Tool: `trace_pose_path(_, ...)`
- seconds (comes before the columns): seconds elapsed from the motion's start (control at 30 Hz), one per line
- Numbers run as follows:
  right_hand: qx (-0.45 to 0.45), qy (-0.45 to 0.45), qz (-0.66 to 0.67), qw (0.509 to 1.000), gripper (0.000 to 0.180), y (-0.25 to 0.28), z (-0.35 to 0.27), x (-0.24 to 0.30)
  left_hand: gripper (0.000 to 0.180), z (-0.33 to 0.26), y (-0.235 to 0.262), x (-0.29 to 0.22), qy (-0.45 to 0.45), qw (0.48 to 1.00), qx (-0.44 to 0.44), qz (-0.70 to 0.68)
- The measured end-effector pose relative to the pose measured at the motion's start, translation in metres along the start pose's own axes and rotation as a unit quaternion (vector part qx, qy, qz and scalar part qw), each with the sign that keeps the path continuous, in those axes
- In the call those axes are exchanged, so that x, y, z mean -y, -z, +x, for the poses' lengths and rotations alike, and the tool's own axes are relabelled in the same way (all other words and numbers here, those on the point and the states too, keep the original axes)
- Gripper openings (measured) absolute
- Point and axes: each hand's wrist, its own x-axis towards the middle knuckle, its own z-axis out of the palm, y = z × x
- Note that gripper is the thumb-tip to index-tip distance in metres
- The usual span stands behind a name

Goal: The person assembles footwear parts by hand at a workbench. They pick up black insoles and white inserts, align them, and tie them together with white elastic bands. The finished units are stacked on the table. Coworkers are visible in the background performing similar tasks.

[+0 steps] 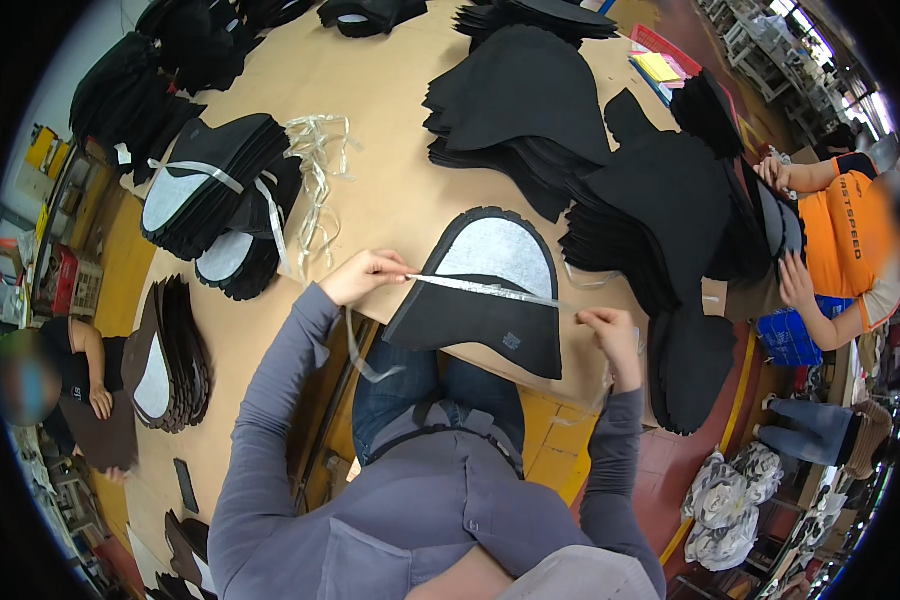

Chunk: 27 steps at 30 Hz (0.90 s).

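Observation:
Before me, at the table's near edge, lies a black shaped piece (480, 335) with a pale grey-white patch (498, 250) at its rounded far end. A thin, shiny whitish strip (485, 287) runs across it from side to side. My left hand (368, 276) pinches the strip just left of the piece, and a loose end dangles below that hand. To the right of the piece, my right hand (612, 338) has its fingers closed on the strip's other end, which also trails downward. Whether one piece or a stack lies under the strip, I cannot tell.
Tied black stacks (215, 180) stand at the left, beside a tangle of strips (320, 190). Large black stacks (520, 105) fill the right. Dark brown pieces (175, 350) lie lower left. One co-worker in orange (845, 240) is at right, another person (80, 390) at left.

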Motion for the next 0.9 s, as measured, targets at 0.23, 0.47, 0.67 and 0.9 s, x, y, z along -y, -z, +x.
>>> trace_pose_path(0.23,0.089,-0.096,0.167,0.977,0.023,-0.045,0.013,-0.032,0.026,-0.007,-0.049,0.063,0.143,0.921,-0.053,-0.359)
trace_pose_path(0.47,0.142,-0.278,0.270,0.911,0.022,-0.073,-0.047,-0.073,0.032,-0.064,-0.075,0.032,0.207,0.759,0.038,-0.616)
trace_pose_path(0.67,0.230,-0.301,0.322,0.868,0.018,-0.073,-0.097,-0.057,0.041,-0.125,-0.146,0.070,0.139,0.760,0.006,-0.635)
trace_pose_path(0.9,0.271,-0.291,0.324,0.858,0.022,-0.076,-0.083,-0.085,0.037,-0.119,-0.145,0.095,0.149,0.904,-0.027,-0.400)
